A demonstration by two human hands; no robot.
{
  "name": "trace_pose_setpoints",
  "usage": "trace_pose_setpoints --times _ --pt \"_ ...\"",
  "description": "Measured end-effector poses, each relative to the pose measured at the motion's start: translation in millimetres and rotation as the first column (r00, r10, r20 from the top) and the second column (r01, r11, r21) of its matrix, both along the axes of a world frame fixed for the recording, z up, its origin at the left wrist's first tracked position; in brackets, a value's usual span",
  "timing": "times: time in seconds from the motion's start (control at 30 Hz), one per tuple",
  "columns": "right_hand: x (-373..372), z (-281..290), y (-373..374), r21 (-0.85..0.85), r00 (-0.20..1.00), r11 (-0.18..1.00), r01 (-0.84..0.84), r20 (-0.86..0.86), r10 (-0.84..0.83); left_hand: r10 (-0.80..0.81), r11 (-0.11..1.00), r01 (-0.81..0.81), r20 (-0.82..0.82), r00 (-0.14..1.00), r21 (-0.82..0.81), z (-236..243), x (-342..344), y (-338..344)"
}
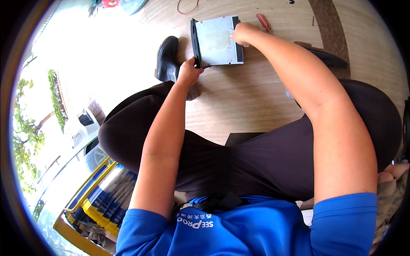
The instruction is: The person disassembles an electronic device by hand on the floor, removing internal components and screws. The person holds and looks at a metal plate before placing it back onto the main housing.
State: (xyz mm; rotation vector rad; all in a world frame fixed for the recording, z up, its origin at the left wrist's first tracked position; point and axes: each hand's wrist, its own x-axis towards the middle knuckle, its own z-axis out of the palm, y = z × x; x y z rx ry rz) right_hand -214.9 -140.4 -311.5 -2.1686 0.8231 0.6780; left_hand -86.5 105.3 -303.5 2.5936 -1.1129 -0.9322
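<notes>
A flat, box-shaped electronic unit [215,40] in a silver metal case lies on the floor between my feet. Black strips run along its left and right sides, and a paler patch marks its top. My left hand [190,73] grips the lower left corner, its fingers closed on the black edge. At the upper right edge, my right hand [244,34] is closed with its fingertips against the case. Something small and pale shows by those fingertips, too small to name. Just right of that hand lies a screwdriver [263,21] with a red handle.
My black shoes [168,57] stand either side of the unit on the wood-patterned floor [213,106]. A thin dark rod [312,21] lies at the upper right, and a red wire [188,10] at the top. A yellow rack [89,187] of blue-and-yellow packages stands at the lower left.
</notes>
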Motion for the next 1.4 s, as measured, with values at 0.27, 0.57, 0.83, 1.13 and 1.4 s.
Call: trace_pose_setpoints --times 0.27,0.57,0.83,1.13,1.4 --pt "-22.7 7.2 -13.6 0.353 0.968 0.907 0.231 0.014 -0.252 -0.009 1.000 0.009 -0.007 1.000 0.006 3.9 -8.7 -6.8" --pt "-27.9 -12.4 -7.4 0.551 0.893 0.763 0.338 0.069 -0.445 -0.024 1.000 0.024 0.019 1.000 0.019 0.5 -5.1 -2.7" --pt "-48.3 -2.1 -31.7 0.781 0.810 0.519 0.348 0.029 -0.586 -0.028 0.992 0.011 0.131 0.991 0.127 9.7 11.9 1.1" --pt "-8.3 82.9 -28.7 0.979 0.823 0.205 -0.002 0.118 -0.556 -0.175 0.886 0.371 0.541 0.822 -0.277 204.3 21.8 -40.2" --pt "30.0 170.1 12.3 0.698 0.746 0.712 -0.078 0.514 -0.422 -0.020 0.762 0.208 0.299 0.954 -0.613 293.3 15.5 -26.4"
